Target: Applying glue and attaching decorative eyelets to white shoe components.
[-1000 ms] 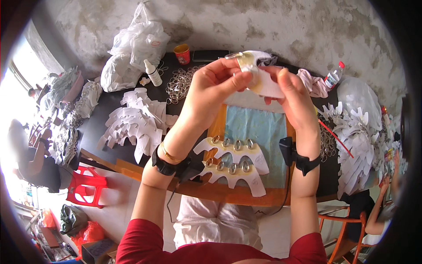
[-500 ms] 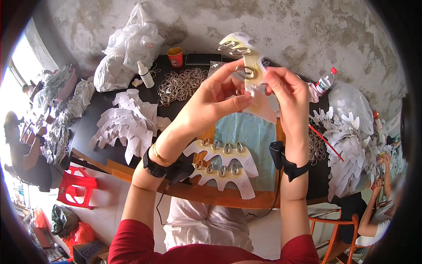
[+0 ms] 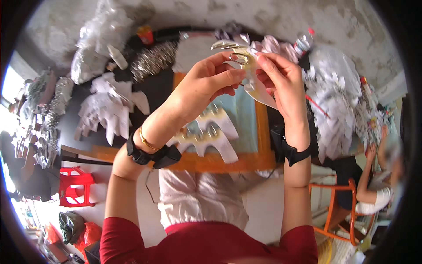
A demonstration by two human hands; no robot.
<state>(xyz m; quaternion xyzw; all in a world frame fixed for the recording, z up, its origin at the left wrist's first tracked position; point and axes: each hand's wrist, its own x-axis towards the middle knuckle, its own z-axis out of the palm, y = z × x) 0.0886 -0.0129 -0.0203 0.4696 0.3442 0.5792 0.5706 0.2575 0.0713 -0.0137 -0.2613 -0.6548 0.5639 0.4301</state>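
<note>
Raised over the table, a white scalloped piece [image 3: 262,96] with a yellowish coated edge is between my two hands. Several oval metal rings [image 3: 238,58] sit along that edge. My left hand [image 3: 206,81] is closed at the piece's left side, thumb and fingers by the rings; its fingertips partly hide the contact. My right hand [image 3: 283,83] pinches the opposite side between thumb and fingers. Below them, two similar white pieces [image 3: 226,149] carrying rings lie on a light blue sheet [image 3: 248,127], partly behind my left hand and wrist.
At the left are a heap of metal rings [image 3: 154,61], white cut-outs [image 3: 105,105], a white squeeze bottle [image 3: 117,57] and a red cup [image 3: 145,35]. More cut-outs [image 3: 334,127] and a red stick [image 3: 316,105] lie right. A co-worker [image 3: 373,196] sits beyond a wooden chair [image 3: 336,211].
My view has shifted, so the table sits higher and further left in the picture. Both hands still hold the piece, which is turned more edge-on, its lower end swung right.
</note>
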